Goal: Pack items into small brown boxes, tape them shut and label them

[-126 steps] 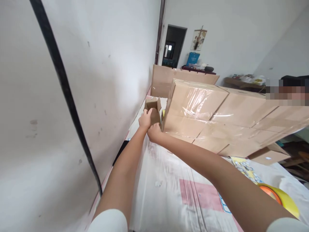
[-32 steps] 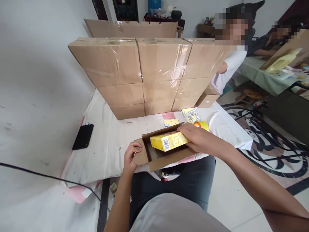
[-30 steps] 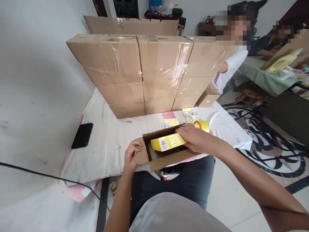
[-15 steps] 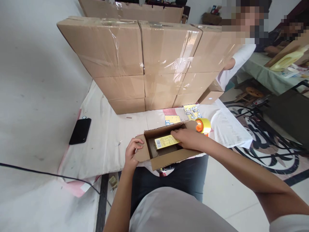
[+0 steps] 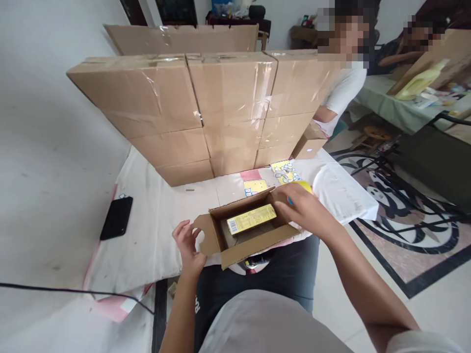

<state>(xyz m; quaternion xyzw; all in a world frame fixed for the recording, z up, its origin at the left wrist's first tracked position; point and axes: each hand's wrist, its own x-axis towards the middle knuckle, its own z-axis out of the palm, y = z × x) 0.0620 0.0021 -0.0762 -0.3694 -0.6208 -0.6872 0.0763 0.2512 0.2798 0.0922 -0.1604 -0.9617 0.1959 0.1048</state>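
An open cardboard box rests at the table's front edge, close to my lap. Inside it a long yellow carton with a barcode lies flat. Beside the box's left flap is my left hand, its fingers curved and apart, with nothing in them. My right hand is over the box's right end, fingers spread and empty. Just behind it a roll of yellow tape shows in part; the hand hides the rest.
A wall of taped cardboard boxes stands along the table's far side. A black phone lies at left. Behind the boxes at right is a person in a white top. A dark chair stands on the right.
My right hand has let go of the yellow carton and moved right, out of the box. My left hand has come off the left flap, its fingers opening. The camera view has shifted.
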